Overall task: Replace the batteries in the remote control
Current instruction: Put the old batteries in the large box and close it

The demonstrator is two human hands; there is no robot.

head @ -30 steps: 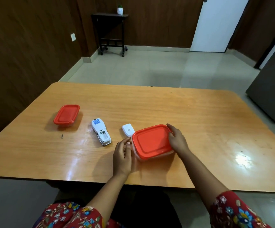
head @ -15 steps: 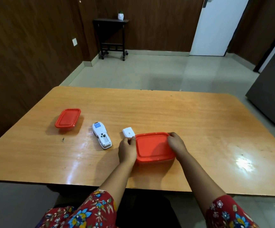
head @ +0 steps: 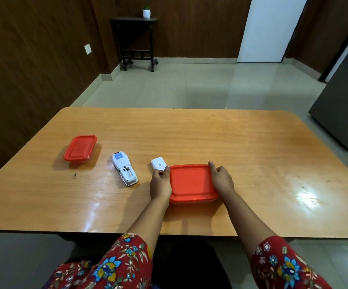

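Note:
A white remote control (head: 124,170) lies back-up on the wooden table (head: 189,132), its battery bay uncovered and looking empty. Its white battery cover (head: 158,163) rests just to the right of it. A red-lidded plastic box (head: 192,183) sits near the table's front edge. My left hand (head: 160,185) grips the box's left edge and my right hand (head: 221,180) grips its right edge. The lid lies flat on the box. No batteries show.
A second, smaller red-lidded box (head: 80,148) stands at the table's left. A tiny dark speck (head: 75,175) lies near it. Beyond the table are tiled floor, a dark side table (head: 134,40) with a small pot, a white door and a grey cabinet (head: 344,113) at right.
My left hand has moved from beside the box onto its left edge, curling around it. The box has squared up in front of me, and my view has tilted up slightly.

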